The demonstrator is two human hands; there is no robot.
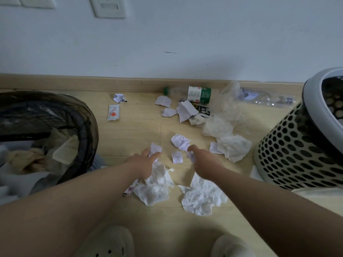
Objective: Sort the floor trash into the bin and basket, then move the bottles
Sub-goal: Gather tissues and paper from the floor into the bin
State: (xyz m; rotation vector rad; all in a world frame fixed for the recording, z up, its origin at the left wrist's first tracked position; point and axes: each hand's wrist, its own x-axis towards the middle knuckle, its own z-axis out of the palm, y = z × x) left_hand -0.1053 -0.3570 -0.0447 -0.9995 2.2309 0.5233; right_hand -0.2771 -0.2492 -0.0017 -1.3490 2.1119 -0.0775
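Note:
My left hand (143,163) pinches a crumpled paper scrap (155,149) and also holds a white tissue (157,184) that hangs under it. My right hand (204,164) grips a small paper scrap (191,156), right beside a crumpled paper ball (180,141). More paper scraps (185,110) and tissues (233,147) litter the wooden floor. A green-capped bottle (187,93) lies by the baseboard, and a clear bottle (267,98) lies further right. The black-lined bin (87,127) stands at the left, the perforated basket (289,149) at the right.
A white sachet (113,112) lies near the bin, and a clear plastic bag (230,101) near the bottles. A large tissue (202,198) lies in front of my two white shoes (111,243). The wall and baseboard (130,84) close off the far side.

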